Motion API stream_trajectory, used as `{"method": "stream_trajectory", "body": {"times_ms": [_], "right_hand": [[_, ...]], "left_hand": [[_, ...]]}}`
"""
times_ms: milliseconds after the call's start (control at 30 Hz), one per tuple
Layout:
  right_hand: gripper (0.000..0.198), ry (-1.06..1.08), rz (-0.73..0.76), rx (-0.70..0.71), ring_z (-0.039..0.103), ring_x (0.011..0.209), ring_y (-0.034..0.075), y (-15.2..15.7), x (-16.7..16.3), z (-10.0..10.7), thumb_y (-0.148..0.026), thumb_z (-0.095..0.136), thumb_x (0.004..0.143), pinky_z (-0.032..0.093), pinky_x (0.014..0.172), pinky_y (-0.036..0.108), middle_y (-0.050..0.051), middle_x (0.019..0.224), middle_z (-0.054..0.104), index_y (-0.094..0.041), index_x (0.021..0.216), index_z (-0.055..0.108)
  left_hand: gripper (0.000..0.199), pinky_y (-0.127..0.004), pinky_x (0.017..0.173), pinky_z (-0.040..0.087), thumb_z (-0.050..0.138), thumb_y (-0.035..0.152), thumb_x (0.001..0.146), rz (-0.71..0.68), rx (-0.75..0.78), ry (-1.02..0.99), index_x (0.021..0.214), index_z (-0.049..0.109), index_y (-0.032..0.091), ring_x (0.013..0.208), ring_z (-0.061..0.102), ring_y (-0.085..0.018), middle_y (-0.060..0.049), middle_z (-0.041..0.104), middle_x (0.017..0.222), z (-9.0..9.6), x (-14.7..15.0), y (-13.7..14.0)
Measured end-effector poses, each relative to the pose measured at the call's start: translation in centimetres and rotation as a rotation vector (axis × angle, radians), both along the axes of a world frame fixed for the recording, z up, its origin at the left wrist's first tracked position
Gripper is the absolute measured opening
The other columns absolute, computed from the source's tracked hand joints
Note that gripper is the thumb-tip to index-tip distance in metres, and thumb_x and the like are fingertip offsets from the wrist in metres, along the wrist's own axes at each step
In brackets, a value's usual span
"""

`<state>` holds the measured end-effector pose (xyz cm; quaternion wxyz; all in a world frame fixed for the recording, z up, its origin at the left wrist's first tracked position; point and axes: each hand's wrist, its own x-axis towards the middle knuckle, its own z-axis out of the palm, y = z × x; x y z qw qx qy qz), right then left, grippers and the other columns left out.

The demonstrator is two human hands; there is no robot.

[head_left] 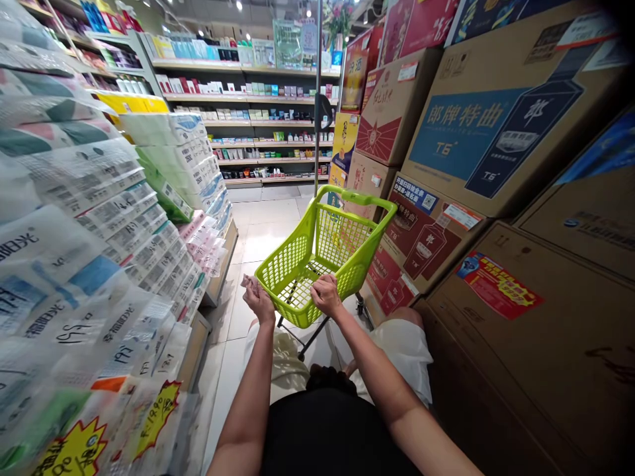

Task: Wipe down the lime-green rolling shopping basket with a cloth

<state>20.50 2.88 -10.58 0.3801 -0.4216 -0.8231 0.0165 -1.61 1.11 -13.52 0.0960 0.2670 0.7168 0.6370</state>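
A lime-green plastic shopping cart (292,261) with a lattice basket stands in the aisle before me, its basket bare inside. At its near left corner is my left hand (258,301), fingers closed around a small pale, crumpled cloth (246,281); whether the hand also grips the rim is hard to see. My right hand (326,295) is closed in a fist over the near right part of the basket rim. The cart's handle (354,198) is at the far side, away from me. Dark legs and a wheel (360,304) show below the basket.
Stacked packs of tissue paper (124,205) with handwritten price tags line the left on a low wooden platform (218,264). Cardboard liquor cartons (461,119) are piled high on the right. Shelves (248,99) of small boxes and bottles cross the far end of the tiled floor (248,228).
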Motion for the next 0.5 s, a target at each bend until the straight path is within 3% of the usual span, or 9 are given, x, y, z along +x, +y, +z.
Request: {"method": "stream_trajectory", "body": {"times_ms": [100, 267, 433, 500], "right_hand": [[0.033, -0.004, -0.005, -0.009, 0.056, 0.095, 0.02, 0.0, -0.1, 0.0, -0.021, 0.056, 0.096, 0.03, 0.099, 0.037, 0.001, 0.073, 0.066, -0.023, 0.064, 0.053], [0.032, -0.035, -0.021, -0.012, 0.056, 0.093, 0.021, -0.2, 0.0, 0.1, -0.021, 0.056, 0.096, 0.03, 0.099, 0.037, 0.001, 0.074, 0.066, -0.023, 0.065, 0.055], [0.032, -0.045, -0.028, -0.005, 0.055, 0.094, 0.021, -0.1, 0.0, 0.1, -0.021, 0.056, 0.096, 0.03, 0.099, 0.038, 0.002, 0.073, 0.065, -0.023, 0.064, 0.057], [0.031, -0.024, -0.031, -0.002, 0.055, 0.095, 0.022, -0.1, 0.0, 0.1, -0.02, 0.056, 0.094, 0.031, 0.1, 0.038, 0.002, 0.072, 0.065, -0.023, 0.064, 0.056]], "left_hand": [[0.051, -0.045, 0.12, 0.042, 0.053, 0.037, 0.099, -0.046, -0.039, -0.041, 0.145, 0.057, 0.015, 0.143, 0.053, -0.029, -0.019, 0.062, 0.142, -0.4, 0.7, -0.6], [0.052, -0.048, 0.109, 0.053, 0.059, 0.038, 0.098, -0.147, -0.049, -0.067, 0.145, 0.057, 0.017, 0.128, 0.066, -0.029, -0.014, 0.074, 0.123, -2.1, 2.5, -2.3], [0.048, -0.041, 0.119, 0.045, 0.051, 0.036, 0.102, -0.121, 0.022, -0.007, 0.145, 0.057, 0.017, 0.141, 0.057, -0.025, -0.017, 0.067, 0.137, -0.4, 0.6, -1.2], [0.05, -0.041, 0.121, 0.043, 0.051, 0.036, 0.102, -0.15, 0.033, 0.045, 0.148, 0.054, 0.017, 0.144, 0.054, -0.025, -0.018, 0.064, 0.141, -0.5, 0.7, -1.4]]}}
